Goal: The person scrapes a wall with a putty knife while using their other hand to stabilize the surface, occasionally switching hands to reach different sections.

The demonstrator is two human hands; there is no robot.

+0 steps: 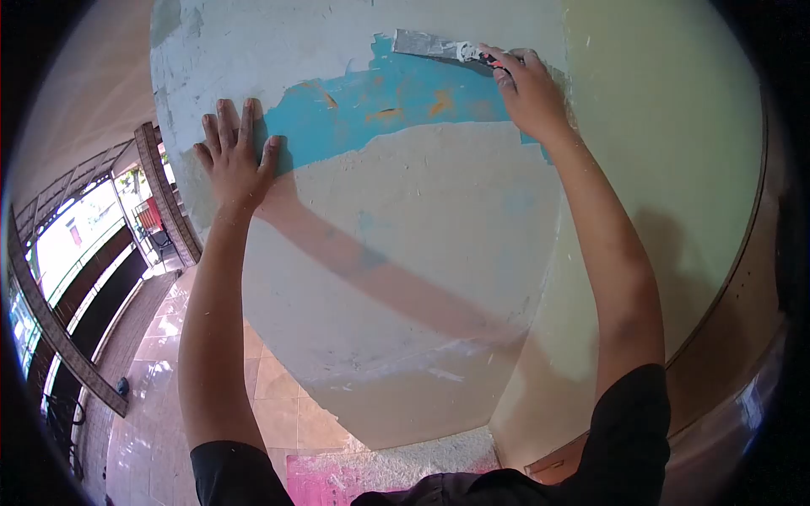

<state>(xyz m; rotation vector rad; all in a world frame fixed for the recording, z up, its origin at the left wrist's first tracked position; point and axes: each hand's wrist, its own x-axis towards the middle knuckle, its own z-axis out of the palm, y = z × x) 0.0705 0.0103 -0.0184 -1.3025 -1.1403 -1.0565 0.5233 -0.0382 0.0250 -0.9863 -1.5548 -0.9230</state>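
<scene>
My right hand (536,94) is closed around the handle of a putty knife (426,45), its broad blade smeared with whitish residue and pointing left. The blade lies against the wall (405,228) at the upper edge of an exposed turquoise patch (346,114) with orange-brown marks. Pale grey-white coating surrounds this patch above and below, with ragged borders. My left hand (234,160) rests flat on the wall at the patch's left end, fingers spread, holding nothing.
A yellow-green wall (666,169) meets the scraped wall at a corner on the right. Below, pale flakes cover a pink sheet (321,481) on the tiled floor (278,396). At left are a pillar (164,194) and a dark railing (93,295) by a bright opening.
</scene>
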